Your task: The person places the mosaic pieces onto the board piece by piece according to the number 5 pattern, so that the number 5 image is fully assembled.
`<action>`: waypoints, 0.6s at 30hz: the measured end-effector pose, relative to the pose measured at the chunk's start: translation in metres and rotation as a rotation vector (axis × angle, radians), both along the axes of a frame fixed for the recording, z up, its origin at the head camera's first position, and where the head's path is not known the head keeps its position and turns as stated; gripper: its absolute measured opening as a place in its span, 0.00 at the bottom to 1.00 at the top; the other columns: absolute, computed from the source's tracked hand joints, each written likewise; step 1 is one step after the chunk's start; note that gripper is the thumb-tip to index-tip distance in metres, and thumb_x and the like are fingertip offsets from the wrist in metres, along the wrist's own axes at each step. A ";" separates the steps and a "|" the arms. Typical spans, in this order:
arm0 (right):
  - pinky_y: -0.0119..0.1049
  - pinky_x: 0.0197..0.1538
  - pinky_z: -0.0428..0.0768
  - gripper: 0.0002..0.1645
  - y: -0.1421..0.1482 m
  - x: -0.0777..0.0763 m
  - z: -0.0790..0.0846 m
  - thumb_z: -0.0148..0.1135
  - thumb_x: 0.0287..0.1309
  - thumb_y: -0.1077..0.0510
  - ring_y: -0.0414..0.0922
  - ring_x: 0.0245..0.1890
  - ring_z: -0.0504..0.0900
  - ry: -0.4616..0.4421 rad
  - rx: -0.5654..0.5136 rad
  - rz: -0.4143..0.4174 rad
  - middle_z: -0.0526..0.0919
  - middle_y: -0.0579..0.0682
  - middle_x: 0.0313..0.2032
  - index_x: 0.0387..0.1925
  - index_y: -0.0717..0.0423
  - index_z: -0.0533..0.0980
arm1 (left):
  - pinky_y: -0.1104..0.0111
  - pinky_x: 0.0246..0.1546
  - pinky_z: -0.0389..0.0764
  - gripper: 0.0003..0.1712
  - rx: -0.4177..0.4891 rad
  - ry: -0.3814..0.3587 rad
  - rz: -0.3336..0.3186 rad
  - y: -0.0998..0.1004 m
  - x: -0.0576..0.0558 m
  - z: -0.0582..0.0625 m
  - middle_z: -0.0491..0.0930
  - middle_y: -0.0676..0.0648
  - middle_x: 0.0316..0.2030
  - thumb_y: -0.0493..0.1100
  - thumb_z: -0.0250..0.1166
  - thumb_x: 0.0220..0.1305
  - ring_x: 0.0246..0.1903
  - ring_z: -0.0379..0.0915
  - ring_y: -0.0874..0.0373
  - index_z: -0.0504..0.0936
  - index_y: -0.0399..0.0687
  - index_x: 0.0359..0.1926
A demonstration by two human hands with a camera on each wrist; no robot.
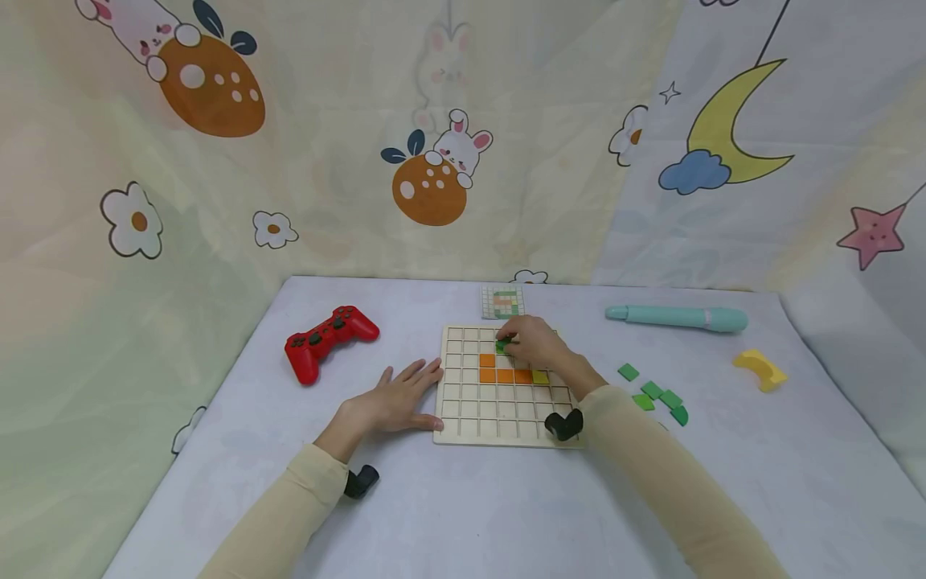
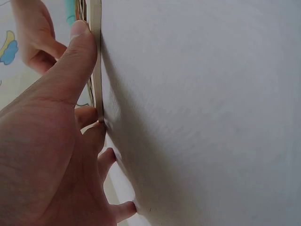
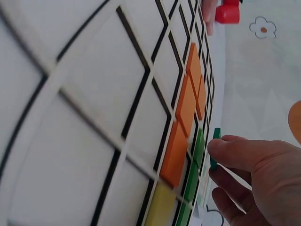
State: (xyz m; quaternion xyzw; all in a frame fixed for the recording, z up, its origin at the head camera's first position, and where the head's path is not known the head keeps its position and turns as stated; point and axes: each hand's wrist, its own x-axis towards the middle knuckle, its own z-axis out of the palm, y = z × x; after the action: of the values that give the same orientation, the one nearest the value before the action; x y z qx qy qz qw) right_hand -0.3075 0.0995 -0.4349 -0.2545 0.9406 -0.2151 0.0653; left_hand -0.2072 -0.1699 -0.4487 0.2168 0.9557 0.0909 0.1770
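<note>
A pale wooden grid board (image 1: 463, 410) lies on the white table. Beside its left edge my left hand (image 1: 394, 402) rests with fingers spread; in the left wrist view the thumb (image 2: 84, 52) lies along the board's side. Over the board's far part, my right hand (image 1: 538, 344) pinches a small dark green tile (image 3: 217, 133) between thumb and fingers, held on edge. Several orange tiles (image 1: 505, 375) sit in the grid, with a yellow tile (image 1: 540, 377) at the row's right end. Green tiles (image 3: 190, 183) lie in cells beside them, partly hidden by my hand in the head view.
Behind the board lies a small pattern card (image 1: 502, 302). Loose green tiles (image 1: 671, 399) are scattered to the right, near a yellow arched block (image 1: 760, 370). A teal tube-shaped object (image 1: 676, 318) lies at the back right, a red game controller (image 1: 318, 346) at the left.
</note>
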 end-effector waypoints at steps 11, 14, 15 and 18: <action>0.44 0.59 0.77 0.13 -0.024 0.005 -0.002 0.63 0.61 0.62 0.51 0.54 0.79 0.012 0.007 0.061 0.84 0.53 0.50 0.47 0.56 0.83 | 0.37 0.71 0.44 0.55 -0.010 -0.008 -0.003 0.001 0.001 0.001 0.39 0.55 0.78 0.72 0.59 0.57 0.77 0.35 0.50 0.47 0.56 0.77; 0.45 0.60 0.77 0.13 -0.026 0.005 -0.003 0.62 0.62 0.62 0.51 0.55 0.79 0.011 0.008 0.055 0.84 0.53 0.51 0.47 0.56 0.83 | 0.37 0.71 0.44 0.55 -0.010 -0.008 -0.004 0.001 0.001 0.002 0.40 0.55 0.78 0.72 0.59 0.57 0.77 0.35 0.50 0.47 0.56 0.77; 0.45 0.60 0.76 0.12 -0.026 0.004 -0.003 0.62 0.62 0.62 0.51 0.55 0.79 0.007 0.006 0.051 0.84 0.53 0.51 0.47 0.56 0.84 | 0.37 0.70 0.44 0.55 -0.012 -0.006 -0.005 0.001 0.002 0.002 0.40 0.54 0.78 0.72 0.59 0.57 0.77 0.35 0.50 0.47 0.56 0.77; 0.46 0.62 0.75 0.13 -0.026 0.003 -0.004 0.61 0.62 0.62 0.51 0.56 0.79 -0.006 0.005 0.043 0.83 0.53 0.52 0.47 0.55 0.83 | 0.37 0.70 0.44 0.55 -0.013 -0.005 -0.003 0.000 0.002 0.003 0.40 0.54 0.78 0.71 0.59 0.57 0.77 0.36 0.50 0.47 0.56 0.77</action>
State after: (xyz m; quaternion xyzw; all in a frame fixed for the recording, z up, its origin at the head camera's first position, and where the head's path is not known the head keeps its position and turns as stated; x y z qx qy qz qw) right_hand -0.3041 0.0732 -0.4385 -0.2740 0.9352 -0.2119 0.0734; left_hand -0.2054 -0.1696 -0.4455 0.2170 0.9555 0.0848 0.1808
